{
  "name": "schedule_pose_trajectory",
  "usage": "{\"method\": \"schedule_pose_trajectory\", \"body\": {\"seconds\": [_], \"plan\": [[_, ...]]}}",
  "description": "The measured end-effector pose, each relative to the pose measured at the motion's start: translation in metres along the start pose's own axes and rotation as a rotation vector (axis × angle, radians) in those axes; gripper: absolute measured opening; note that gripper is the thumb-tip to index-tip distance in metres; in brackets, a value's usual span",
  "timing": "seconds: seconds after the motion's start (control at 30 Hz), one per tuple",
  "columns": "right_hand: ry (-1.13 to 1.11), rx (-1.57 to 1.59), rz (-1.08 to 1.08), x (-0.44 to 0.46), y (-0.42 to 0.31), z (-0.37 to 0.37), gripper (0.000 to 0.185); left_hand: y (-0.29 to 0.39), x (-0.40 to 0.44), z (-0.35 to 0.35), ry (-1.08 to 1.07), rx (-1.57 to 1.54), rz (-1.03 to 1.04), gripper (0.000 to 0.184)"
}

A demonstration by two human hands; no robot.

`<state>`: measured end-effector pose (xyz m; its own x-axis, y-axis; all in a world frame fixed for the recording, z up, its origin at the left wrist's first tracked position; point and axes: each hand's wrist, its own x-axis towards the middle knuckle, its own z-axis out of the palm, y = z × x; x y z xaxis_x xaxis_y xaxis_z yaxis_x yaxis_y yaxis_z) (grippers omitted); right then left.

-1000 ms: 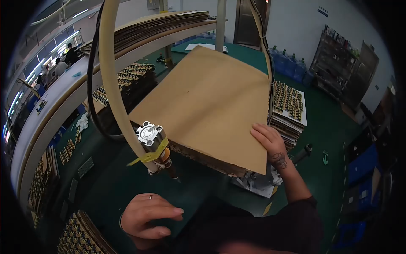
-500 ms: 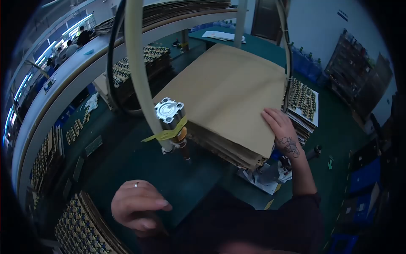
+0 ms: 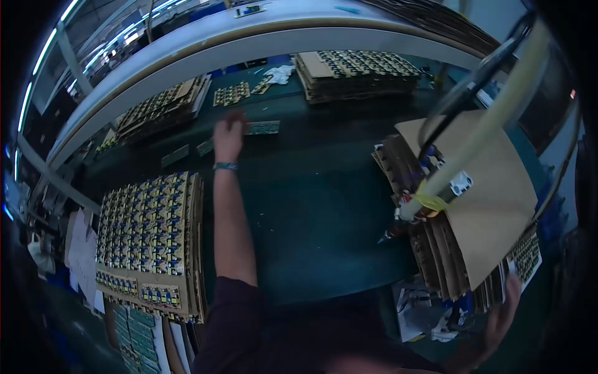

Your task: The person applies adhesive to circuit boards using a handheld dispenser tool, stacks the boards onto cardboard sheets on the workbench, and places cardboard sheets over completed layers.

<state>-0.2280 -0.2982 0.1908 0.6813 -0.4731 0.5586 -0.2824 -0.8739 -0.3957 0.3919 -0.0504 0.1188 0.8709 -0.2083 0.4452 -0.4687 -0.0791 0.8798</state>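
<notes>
My left hand [image 3: 230, 137] is stretched out over the green mat [image 3: 311, 218]. It is beside a narrow green circuit board [image 3: 263, 128]; its fingers are blurred, and whether they touch the board is hidden. Two more small boards lie to its left, one of them a green strip [image 3: 175, 156]. At the lower right my right hand [image 3: 503, 311] is open, fingers extended, near the corner of a cardboard-layered stack [image 3: 442, 255]. A brown cardboard sheet [image 3: 486, 206] covers that stack. A hanging tool with a pointed tip [image 3: 392, 234] is in front of it.
A tall stack of populated circuit boards [image 3: 143, 224] stands at left, with green bare boards [image 3: 134, 336] below it. More board stacks [image 3: 361, 65] line the back under a white shelf [image 3: 280, 37]. A pale hose [image 3: 498, 124] crosses the right side.
The view has swung left. My left hand has gone from near my body out to the small boards at the back. My right hand has come off the top of the cardboard sheet.
</notes>
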Motion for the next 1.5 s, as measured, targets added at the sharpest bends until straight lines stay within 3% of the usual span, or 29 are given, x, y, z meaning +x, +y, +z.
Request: {"method": "schedule_pose_trajectory", "body": {"seconds": [0.03,0.1,0.17,0.27,0.33,0.53,0.67,0.73,0.9,0.97,1.03,1.07,1.17,1.27,1.3,1.33,1.43,1.5], "plan": [[-0.189,0.452,-0.238,-0.008,0.004,0.005,0.04,-0.03,0.006,0.007,-0.035,0.293,-0.063,0.026],[-0.392,0.923,-0.479,0.0,-0.002,0.027,0.036,-0.071,0.01,0.039,-0.229,0.649,-0.018,0.034],[-0.588,0.967,-0.206,0.014,-0.056,0.077,0.034,-0.137,0.027,0.068,-0.296,0.937,0.202,0.047],[-0.756,0.998,0.029,0.031,-0.09,0.156,0.03,-0.128,0.036,0.08,-0.309,1.139,0.088,0.055],[-0.746,1.04,0.001,0.02,-0.072,0.197,0.029,-0.128,0.045,0.079,-0.507,1.132,-0.005,0.057],[-0.423,0.954,0.05,-0.007,-0.032,0.257,0.04,-0.115,0.071,0.086,-0.716,1.164,-0.01,0.053],[-0.063,0.818,0.048,0.003,-0.032,0.245,0.053,-0.109,0.069,0.099,-0.68,1.226,-0.027,0.055],[0.047,0.801,0.042,0.012,-0.039,0.246,0.06,-0.119,0.07,0.109,-0.526,1.16,-0.11,0.055],[0.106,0.906,0.033,0.033,-0.049,0.254,0.079,-0.074,0.048,0.116,-0.599,1.235,-0.147,0.064],[0.086,0.919,-0.017,0.045,-0.055,0.249,0.081,-0.022,0.016,0.106,-0.579,1.024,-0.094,0.069],[0.127,0.893,-0.011,0.052,-0.054,0.255,0.082,0.002,-0.014,0.093,-0.484,0.685,0.115,0.064],[0.093,0.967,0.01,0.057,-0.053,0.259,0.082,0.024,-0.037,0.086,-0.473,0.416,0.086,0.063],[-0.007,1.132,0.005,0.075,-0.069,0.256,0.073,0.085,-0.126,0.055,-0.492,-0.222,-0.072,0.065],[-0.099,1.274,0.143,0.086,-0.083,0.248,0.049,0.104,-0.214,0.026,-0.52,-0.607,-0.239,0.074],[-0.107,1.261,0.146,0.088,-0.082,0.245,0.049,0.098,-0.238,0.019,-0.537,-0.737,-0.26,0.075],[-0.163,1.301,0.129,0.089,-0.083,0.244,0.047,0.102,-0.262,0.01,-0.519,-0.893,-0.452,0.069],[-0.313,1.453,0.092,0.09,-0.093,0.234,0.049,0.093,-0.31,-0.005,-0.436,-1.202,-0.732,0.073],[-0.37,1.574,0.041,0.088,-0.098,0.234,0.062,0.082,-0.333,-0.008,-0.427,-1.144,-0.742,0.076]]}}
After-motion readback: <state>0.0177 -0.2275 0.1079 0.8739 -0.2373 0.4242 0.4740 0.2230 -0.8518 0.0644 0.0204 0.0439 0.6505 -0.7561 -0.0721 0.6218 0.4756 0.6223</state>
